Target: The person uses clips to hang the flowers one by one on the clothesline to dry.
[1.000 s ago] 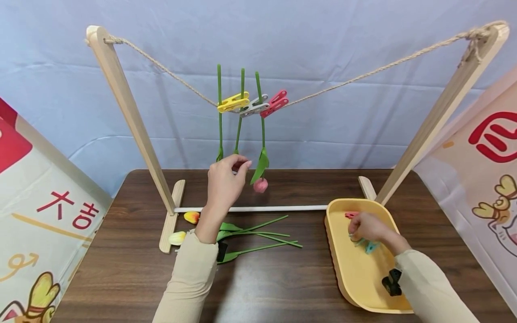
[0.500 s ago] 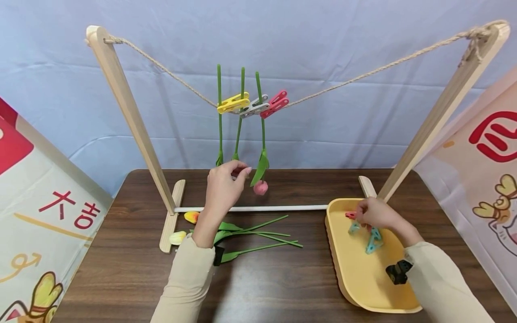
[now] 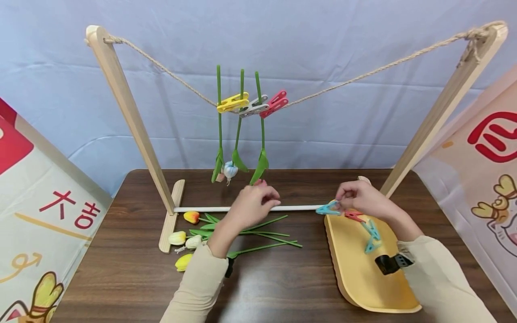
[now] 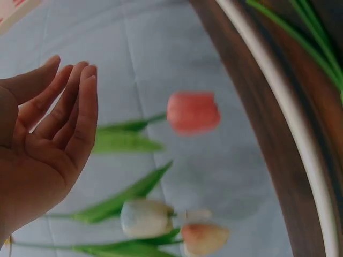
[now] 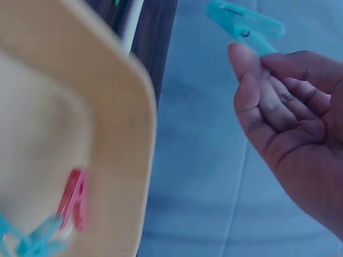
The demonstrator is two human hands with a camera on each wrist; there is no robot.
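Clothespin, light blue, pinched by one end between thumb and fingertips of right hand, at far left corner of yellow tray in head view. Tray contents: red clip near far end, blue clips just beside it, overlapping, exact count unclear. Right hand hides part of tray's far rim; right sleeve and wrist camera cover some of its right side.

Left hand has hold of nothing, fingers loosely bent, thumb apart from fingertips; hides most of pink tulip in head view, but left wrist view shows bloom clear of the fingers. Rope sags above, bearing yellow clip, grey clip, pink-red clip; three tulips hang there bloom down. Loose tulips lie on dark table, partly behind left forearm, near white rod.
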